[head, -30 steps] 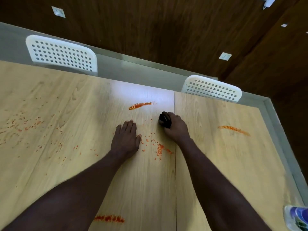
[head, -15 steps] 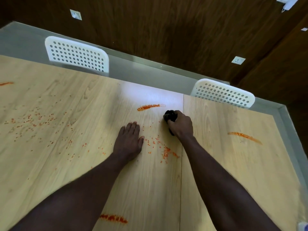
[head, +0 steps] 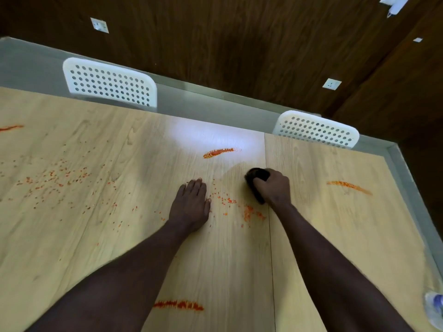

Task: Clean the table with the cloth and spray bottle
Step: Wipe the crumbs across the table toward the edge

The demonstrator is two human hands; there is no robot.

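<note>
My right hand (head: 274, 188) grips a bunched black cloth (head: 256, 180) and holds it down on the light wooden table (head: 96, 236), near the seam between two tabletops. My left hand (head: 190, 207) lies flat on the table, fingers straight, a little to the left. Orange-red crumbs (head: 249, 213) lie scattered between the two hands. An orange smear (head: 219, 152) sits just beyond the cloth. The spray bottle (head: 435, 307) shows only partly at the lower right edge, blurred.
More orange smears lie at the right (head: 348, 186), near the front edge (head: 178, 305) and at the far left (head: 10, 127). Fine crumbs (head: 55, 178) cover the left half. Two white perforated chairs (head: 110, 85) (head: 316, 130) stand at the far side.
The view has shifted, so the hands and table sit further right and lower in frame. The right hand with the cloth has stayed in about the same spot on the table. The left hand has not moved.
</note>
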